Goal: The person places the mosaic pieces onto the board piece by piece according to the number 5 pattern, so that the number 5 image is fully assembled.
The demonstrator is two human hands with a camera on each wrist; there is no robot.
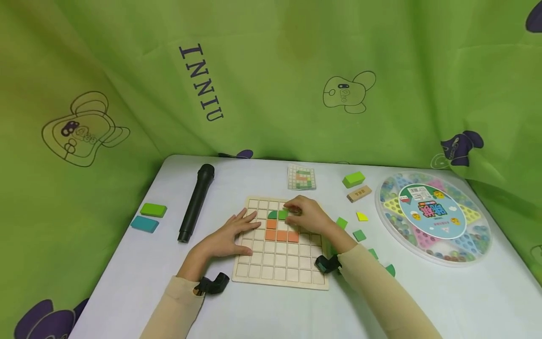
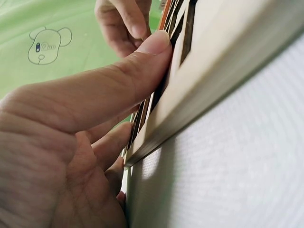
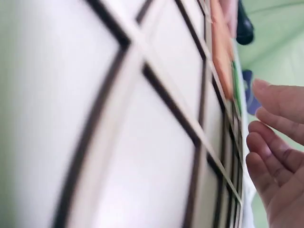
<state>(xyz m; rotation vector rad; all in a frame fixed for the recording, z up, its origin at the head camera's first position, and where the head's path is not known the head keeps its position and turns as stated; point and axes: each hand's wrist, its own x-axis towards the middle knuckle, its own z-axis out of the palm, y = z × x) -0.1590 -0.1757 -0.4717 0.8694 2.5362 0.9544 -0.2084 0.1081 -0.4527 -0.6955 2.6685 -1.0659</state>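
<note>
A wooden grid board (image 1: 279, 268) lies in the middle of the white table. Several orange tiles (image 1: 281, 234) fill cells near its centre, and green tiles (image 1: 277, 215) sit just above them. My left hand (image 1: 237, 229) lies flat with spread fingers on the board's left edge; in the left wrist view its thumb (image 2: 118, 85) presses against the board's rim (image 2: 228, 61). My right hand (image 1: 302, 214) reaches in from the right, fingertips resting on the green tile. The right wrist view shows its fingers (image 3: 275, 156) relaxed over the grid (image 3: 142, 118), holding nothing.
A black microphone (image 1: 196, 202) lies left of the board, with a green block (image 1: 153, 210) and a teal block (image 1: 145, 224) beyond it. A pattern card (image 1: 301, 177) lies behind. Right of the board are loose tiles (image 1: 359, 235), two blocks (image 1: 355, 186) and a round marble game box (image 1: 433, 217).
</note>
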